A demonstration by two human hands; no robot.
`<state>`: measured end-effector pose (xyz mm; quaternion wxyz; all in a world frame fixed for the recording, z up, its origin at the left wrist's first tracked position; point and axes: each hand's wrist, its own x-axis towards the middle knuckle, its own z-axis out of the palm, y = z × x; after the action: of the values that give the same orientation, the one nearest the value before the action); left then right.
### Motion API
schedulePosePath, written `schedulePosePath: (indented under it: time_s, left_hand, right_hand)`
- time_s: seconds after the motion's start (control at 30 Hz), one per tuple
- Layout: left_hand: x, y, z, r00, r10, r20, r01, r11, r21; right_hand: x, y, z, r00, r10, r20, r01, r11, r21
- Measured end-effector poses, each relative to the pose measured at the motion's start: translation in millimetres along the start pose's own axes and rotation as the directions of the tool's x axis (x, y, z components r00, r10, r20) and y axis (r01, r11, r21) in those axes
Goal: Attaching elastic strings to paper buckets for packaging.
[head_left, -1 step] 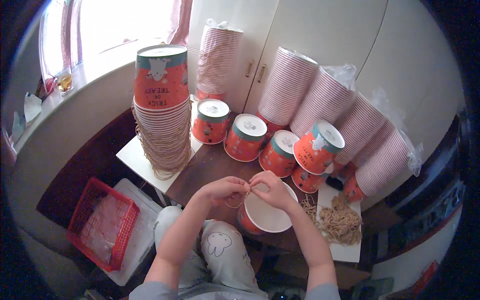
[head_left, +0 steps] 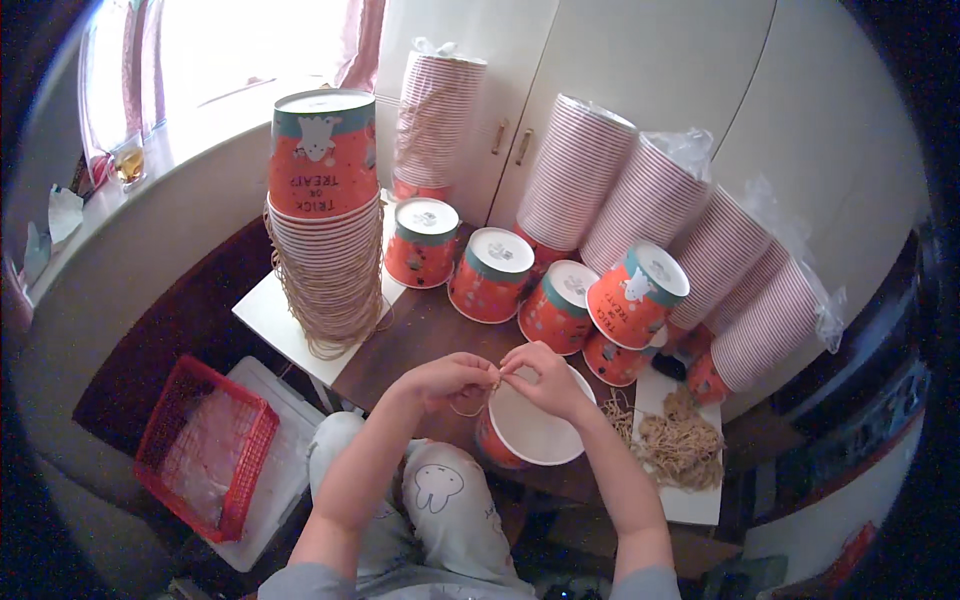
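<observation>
Both hands meet over the rim of an open orange paper bucket that sits at the near edge of the dark wooden counter, mouth tilted toward the person. The left hand and right hand each pinch with thumb and forefinger closed on a thin tan rubber band, whose slack loop hangs just below the left fingers, beside the bucket's rim and not yet around it. Nothing has shifted from the other picture of this same instant: the hands, band and bucket lie alike in both, so the band is stretched between the fingers but no part of it is hooked over the bucket. To the right, on a white board, lies a loose heap of rubber bands. Behind the bucket stands a row of lidded orange buckets, one tipped on its side. A tall stack of nested buckets with bands draped around its lower part stands at the left, and plastic-wrapped stacks of striped buckets lean against the white cupboard doors. A red plastic basket sits on the floor at left.
</observation>
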<state>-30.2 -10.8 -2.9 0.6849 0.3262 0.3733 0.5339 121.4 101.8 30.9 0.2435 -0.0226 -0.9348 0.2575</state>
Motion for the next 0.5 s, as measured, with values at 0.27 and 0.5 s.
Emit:
schedulePosePath:
  time_s: [0.27,0.5]
  left_hand:
    - [3.5,-4.7,-16.7,0.998,-0.021,0.062,0.021,1.0,0.01]
    - [-10.9,7.9,3.9,0.999,0.03,-0.032,-0.025,0.991,0.129]
  right_hand:
    - [-3.1,-3.9,-1.3,0.964,0.248,0.098,-0.26,0.954,0.146]
    - [-3.2,-6.6,2.8,0.961,0.254,0.107,-0.271,0.943,0.195]
